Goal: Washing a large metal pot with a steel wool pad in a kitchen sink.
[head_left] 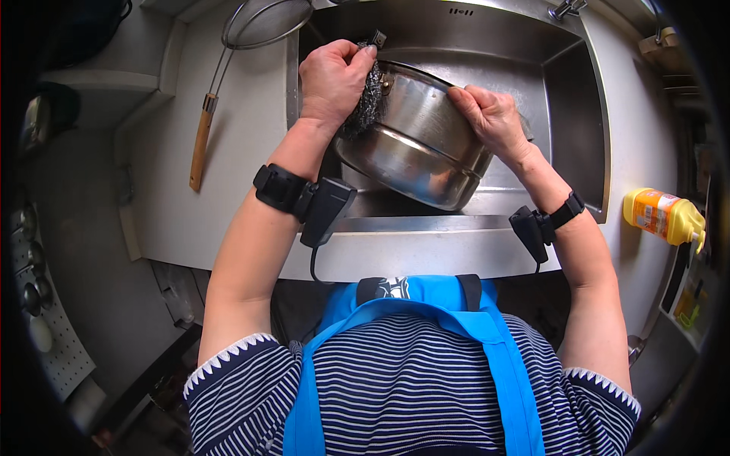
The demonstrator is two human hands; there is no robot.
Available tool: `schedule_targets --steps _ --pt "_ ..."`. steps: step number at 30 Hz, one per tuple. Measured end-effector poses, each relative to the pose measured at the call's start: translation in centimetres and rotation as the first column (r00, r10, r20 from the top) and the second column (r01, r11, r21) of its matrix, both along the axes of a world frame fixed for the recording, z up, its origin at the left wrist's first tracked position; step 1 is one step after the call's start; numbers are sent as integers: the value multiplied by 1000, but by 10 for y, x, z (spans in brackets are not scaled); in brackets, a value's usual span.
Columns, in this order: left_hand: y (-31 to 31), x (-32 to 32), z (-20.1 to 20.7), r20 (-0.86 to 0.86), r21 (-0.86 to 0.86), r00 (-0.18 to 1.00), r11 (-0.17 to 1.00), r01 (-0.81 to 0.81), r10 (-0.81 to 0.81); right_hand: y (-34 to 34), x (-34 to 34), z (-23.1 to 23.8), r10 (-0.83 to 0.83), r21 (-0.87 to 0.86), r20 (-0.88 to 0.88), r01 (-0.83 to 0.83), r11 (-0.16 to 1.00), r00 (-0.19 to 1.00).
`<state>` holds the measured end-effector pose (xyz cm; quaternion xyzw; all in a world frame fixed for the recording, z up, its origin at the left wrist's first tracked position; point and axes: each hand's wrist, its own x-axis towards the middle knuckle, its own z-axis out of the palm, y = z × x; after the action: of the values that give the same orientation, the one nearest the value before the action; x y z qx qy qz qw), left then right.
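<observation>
A stainless steel pot (426, 144) is tilted on its side inside the metal sink (566, 114), its rounded wall turned toward me. My right hand (494, 121) is closed over the pot's upper right rim, thumb on the outer wall. At the pot's left end, my left hand (334, 80) is closed on a grey steel wool scourer (365, 106). The scourer touches the pot beside a riveted bracket (386, 82). A small metal end piece (378, 38) shows just above the left fingertips. The pot's inside is hidden from view.
On the white counter (251, 114) left of the sink lies a wire strainer with a wooden handle (201, 144). A yellow pump bottle (664, 216) lies on the right counter. The sink's front edge (426, 223) runs below the pot, and a tap (566, 9) is at the far right.
</observation>
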<state>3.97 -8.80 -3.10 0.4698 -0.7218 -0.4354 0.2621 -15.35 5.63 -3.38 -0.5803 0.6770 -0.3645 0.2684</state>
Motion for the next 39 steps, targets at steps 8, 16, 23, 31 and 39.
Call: schedule_targets --steps 8,16,23,31,39 --pt "21 13 4 58 64 991 991 120 -124 4 -1 -1 -39 10 -22 39 999 999" --pt "-14 -11 0 7 72 999 997 30 -31 0 2 1 -31 -1 -37 31 1000 999" --pt "-6 -9 4 137 54 989 997 54 -61 0 5 2 -62 16 -70 64 998 996" --pt "39 30 8 78 187 997 982 5 -20 -2 7 4 -13 29 -40 14 999 999" --pt "4 18 -12 -116 219 992 975 -25 51 -6 10 3 22 26 -65 -20 999 998"
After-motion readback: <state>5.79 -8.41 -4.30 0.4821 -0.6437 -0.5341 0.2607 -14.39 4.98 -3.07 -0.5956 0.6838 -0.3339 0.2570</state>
